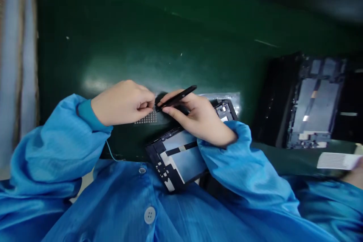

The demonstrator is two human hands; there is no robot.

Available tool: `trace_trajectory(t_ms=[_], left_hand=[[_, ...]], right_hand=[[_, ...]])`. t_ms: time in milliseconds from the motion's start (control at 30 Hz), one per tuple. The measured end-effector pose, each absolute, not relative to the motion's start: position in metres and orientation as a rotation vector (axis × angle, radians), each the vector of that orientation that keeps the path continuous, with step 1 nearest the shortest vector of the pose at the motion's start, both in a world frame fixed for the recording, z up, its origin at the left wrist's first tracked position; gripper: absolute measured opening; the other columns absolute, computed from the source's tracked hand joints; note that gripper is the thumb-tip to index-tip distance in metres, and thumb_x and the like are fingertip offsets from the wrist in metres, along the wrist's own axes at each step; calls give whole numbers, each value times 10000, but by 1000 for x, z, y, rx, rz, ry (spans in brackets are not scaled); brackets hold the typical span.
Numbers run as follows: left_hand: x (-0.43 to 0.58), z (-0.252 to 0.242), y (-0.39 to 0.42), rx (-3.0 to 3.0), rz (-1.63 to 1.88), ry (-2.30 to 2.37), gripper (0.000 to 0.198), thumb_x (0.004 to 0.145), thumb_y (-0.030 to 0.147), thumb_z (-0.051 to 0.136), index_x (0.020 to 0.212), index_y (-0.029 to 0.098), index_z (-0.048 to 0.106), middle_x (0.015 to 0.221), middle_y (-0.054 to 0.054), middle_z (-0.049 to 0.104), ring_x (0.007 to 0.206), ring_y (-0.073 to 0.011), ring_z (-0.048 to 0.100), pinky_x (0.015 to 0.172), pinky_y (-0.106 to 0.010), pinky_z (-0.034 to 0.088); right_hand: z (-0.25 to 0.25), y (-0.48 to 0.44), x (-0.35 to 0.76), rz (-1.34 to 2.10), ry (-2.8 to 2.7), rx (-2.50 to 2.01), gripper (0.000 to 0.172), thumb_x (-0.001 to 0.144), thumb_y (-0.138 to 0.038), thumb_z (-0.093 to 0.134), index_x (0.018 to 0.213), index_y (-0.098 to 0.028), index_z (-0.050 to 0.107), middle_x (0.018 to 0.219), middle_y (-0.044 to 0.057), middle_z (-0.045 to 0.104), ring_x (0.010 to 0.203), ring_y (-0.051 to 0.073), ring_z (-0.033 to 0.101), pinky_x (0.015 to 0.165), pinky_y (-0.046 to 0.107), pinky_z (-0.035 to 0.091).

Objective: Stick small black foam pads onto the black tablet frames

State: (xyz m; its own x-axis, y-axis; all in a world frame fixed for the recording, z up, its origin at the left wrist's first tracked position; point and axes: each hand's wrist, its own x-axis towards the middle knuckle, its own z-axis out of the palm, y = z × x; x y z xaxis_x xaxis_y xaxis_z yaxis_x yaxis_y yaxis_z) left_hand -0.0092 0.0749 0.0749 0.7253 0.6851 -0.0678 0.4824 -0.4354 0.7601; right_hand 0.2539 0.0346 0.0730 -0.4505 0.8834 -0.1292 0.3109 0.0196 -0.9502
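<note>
The main relation is between the tip of the black tool (181, 96) and the fingers of the left hand (124, 102). The right hand (200, 115) grips this tool like a pen, thumb on one side and fingers on the other. The tool's long axis slopes from its upper right end down to the left, so the tip points toward the left fingertips and is just beside them; whether they touch, one cannot tell. The left hand has its fingers curled and the fingertips pressed together; whether something small is pinched there is hidden.

The sheet (146, 119) with small grey squares lies below the left fingertips, to the left of the tool's tip, so the left hand is the nearer one to it.

The tablet (187, 159), with its inner side showing, lies to the right of the sheet and closer to the person's body. Its long axis rises from lower left to upper right, in nearly the same direction as the tool, only steeper. The right hand is nearer to it, and the right wrist and sleeve (241, 166) cover part of it. The clear plastic (236, 98) shows beyond its upper right end, on the green table (127, 45).
</note>
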Motion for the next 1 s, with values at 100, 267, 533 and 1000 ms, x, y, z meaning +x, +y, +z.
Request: trace_trajectory(t_ms=[100,267,533,1000], left_hand=[[-5,68,73,2108,274,864,149,921,277,620,836,228,732,691,44,581,596,-131,521,754,-295,406],[-4,68,75,2070,233,900,139,916,274,639,836,204,729,703,47,559,636,-128,545,905,-363,488],[-4,69,76,2072,226,916,140,929,284,654,855,210,749,735,39,630,644,-132,553,919,-386,524],[-4,68,75,2183,209,908,281,1005,278,569,854,157,771,772,63,627,744,-109,669,1021,-420,566]], right_hand=[[75,33,255,1449,-1800,-1232,138,1074,-303,804,1196,-239,819,1183,22,891,1111,212,848,1044,362,695],[78,32,254,1399,-1850,-1262,173,1090,-383,796,1193,-247,821,1174,25,887,1091,225,847,1008,366,709],[92,25,255,1432,-1689,-1313,158,1066,-402,843,1137,-265,809,1138,21,884,1072,228,856,992,379,721],[80,-97,225,969,-1371,-1412,210,1108,-156,672,1231,-325,689,1078,48,821,1018,243,821,939,486,706]])
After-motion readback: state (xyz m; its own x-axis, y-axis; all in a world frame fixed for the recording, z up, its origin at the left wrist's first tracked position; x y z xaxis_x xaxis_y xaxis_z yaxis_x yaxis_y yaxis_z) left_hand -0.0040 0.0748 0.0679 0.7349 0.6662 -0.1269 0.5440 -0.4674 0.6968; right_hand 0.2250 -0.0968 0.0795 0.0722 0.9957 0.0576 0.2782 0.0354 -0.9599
